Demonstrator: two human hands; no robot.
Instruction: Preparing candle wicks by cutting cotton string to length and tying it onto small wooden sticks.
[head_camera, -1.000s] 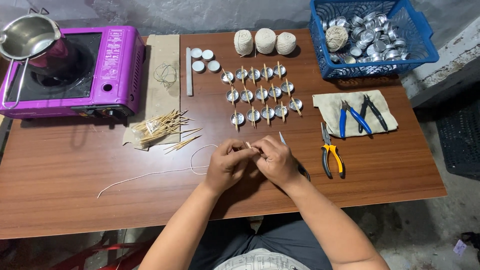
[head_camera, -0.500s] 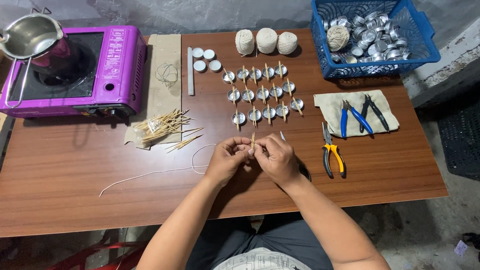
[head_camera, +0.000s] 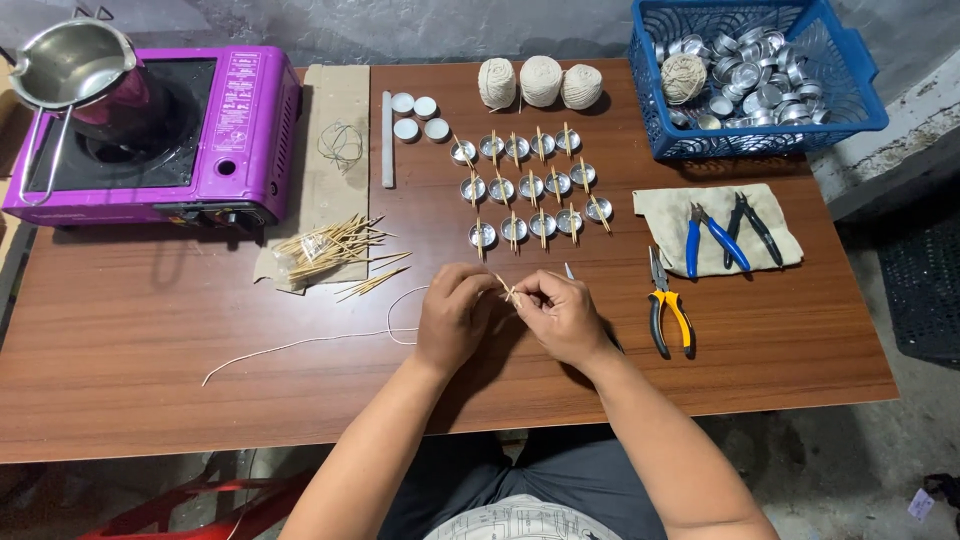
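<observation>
My left hand (head_camera: 455, 315) and my right hand (head_camera: 562, 315) meet over the brown table (head_camera: 150, 370), fingertips pinched together on a thin wooden stick (head_camera: 507, 291) with white string. The string (head_camera: 300, 343) trails left from my left hand across the table. Just beyond my hands stand three rows of small metal cups (head_camera: 530, 187), each with a stick laid across it. A loose pile of wooden sticks (head_camera: 330, 250) lies to the upper left of my hands.
A purple portable stove (head_camera: 230, 130) with a steel pot (head_camera: 70, 65) stands at the far left. Three string balls (head_camera: 540, 82), a blue basket (head_camera: 850, 90) of metal cups, a cloth (head_camera: 660, 215) with pliers, and yellow-handled pliers (head_camera: 668, 310) lie to the right.
My hands have shifted slightly while working the stick and string between the fingertips; the stick now tilts between them. Nothing else on the table has moved.
</observation>
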